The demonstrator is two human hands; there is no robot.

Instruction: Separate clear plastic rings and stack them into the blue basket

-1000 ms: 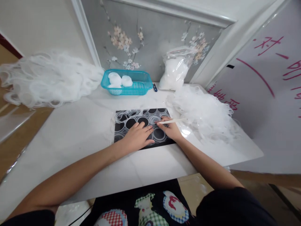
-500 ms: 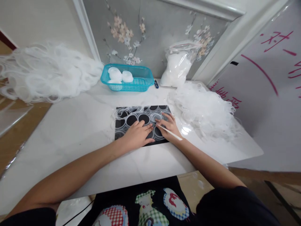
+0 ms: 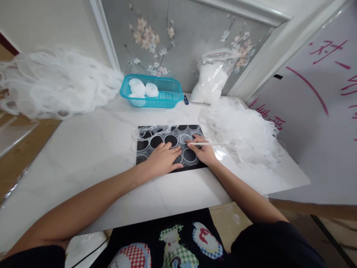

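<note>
A black mat point(image 3: 141, 160) lies on the table, covered by a thin translucent sheet point(image 3: 170, 133) with round cut-out holes. My left hand point(image 3: 162, 158) rests flat on the left and middle of the sheet, fingers spread. Over its right side, my right hand point(image 3: 204, 150) pinches a slim white stick point(image 3: 209, 143), which points right, nearly level. The stick's left end is close to a pale translucent disc point(image 3: 185, 138) at one of the circles; the exact tip is hard to make out. Thin loose white rings point(image 3: 145, 133) lie at the sheet's upper left.
Behind the mat stands a blue plastic basket point(image 3: 170, 101) holding white stacks. Beside it are a small dark blue tool point(image 3: 186, 99) and a clear bag point(image 3: 209, 82) of white pieces. Heaps of translucent rings lie left point(image 3: 61, 85) and right point(image 3: 242, 130). A whiteboard point(image 3: 309, 149) borders the right.
The stick in my right hand has swung from slanting down towards my wrist to nearly level. My right hand has turned and shifted slightly right. My left hand stays in place.
</note>
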